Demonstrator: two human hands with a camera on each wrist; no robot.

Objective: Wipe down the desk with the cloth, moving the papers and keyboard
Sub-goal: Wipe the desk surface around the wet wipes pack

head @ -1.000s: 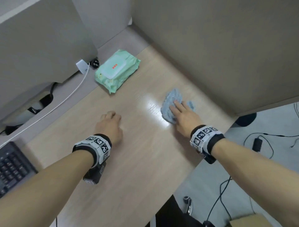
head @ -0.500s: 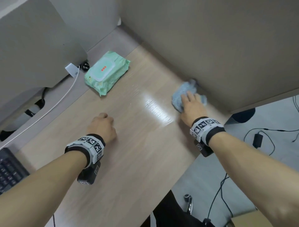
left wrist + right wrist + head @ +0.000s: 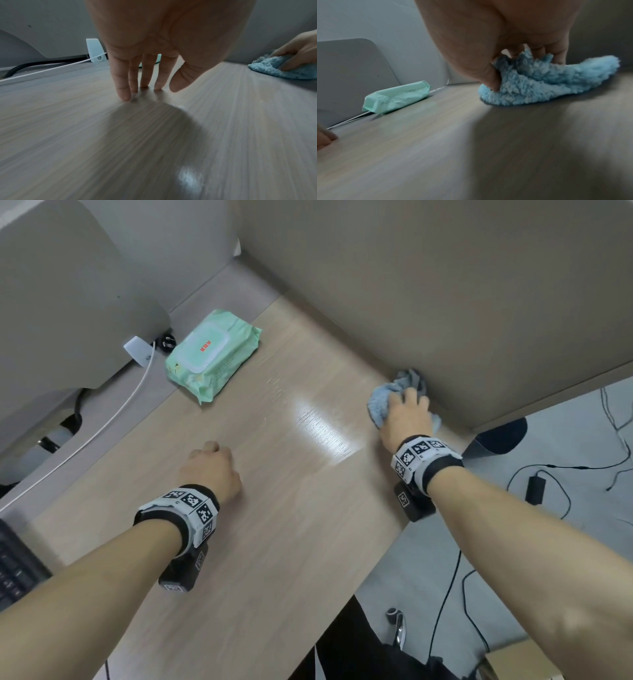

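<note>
A fluffy blue cloth (image 3: 381, 400) lies bunched on the light wood desk (image 3: 274, 542), right against the foot of the beige partition at the far right. My right hand (image 3: 407, 416) sits on top of it. In the right wrist view the thumb and fingers dig into the cloth (image 3: 547, 83) and bunch it. My left hand (image 3: 210, 470) rests mid-desk, its fingertips (image 3: 126, 96) touching the bare wood and holding nothing. A corner of the black keyboard (image 3: 13, 563) shows at the lower left edge. No papers are in view.
A green pack of wet wipes (image 3: 212, 354) lies at the back of the desk. Beside it are a white charger (image 3: 137, 350) and its cable. A grey panel (image 3: 68, 285) stands at the left, the partition (image 3: 445, 285) at the right. Cables lie on the floor (image 3: 548, 491).
My right hand has slid the cloth away and to the right, from the open desk up against the partition. The left hand has stayed where it was.
</note>
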